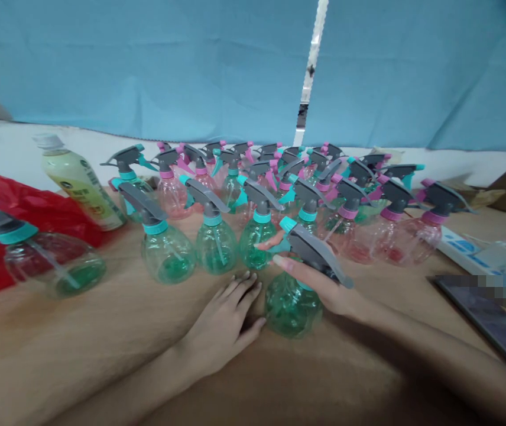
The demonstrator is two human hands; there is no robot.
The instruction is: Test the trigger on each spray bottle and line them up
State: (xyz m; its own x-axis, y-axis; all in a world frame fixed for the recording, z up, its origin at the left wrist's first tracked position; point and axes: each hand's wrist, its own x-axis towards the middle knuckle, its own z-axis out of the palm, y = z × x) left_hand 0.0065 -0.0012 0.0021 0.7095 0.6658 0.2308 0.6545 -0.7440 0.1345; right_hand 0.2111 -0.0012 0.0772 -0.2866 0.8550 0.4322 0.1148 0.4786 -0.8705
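My right hand (315,281) is around the neck of a green spray bottle (292,307), under its grey trigger head, with fingertips showing past the left side. This bottle stands nearest to me and has a turquoise collar and nozzle. My left hand (230,316) lies open on the table, palm down with fingers stretched forward, just left of the bottle. Beyond my fingertips stand more green spray bottles (216,245). Pink spray bottles (412,236) stand at the right end of the front row.
Several more spray bottles crowd the back rows. At left, another green bottle (53,266) stands by a red plastic bag (26,207) and a pale drink bottle (80,183). A power strip (461,245) and a dark tablet-like device (479,313) lie at right. A blue cloth (146,71) hangs behind.
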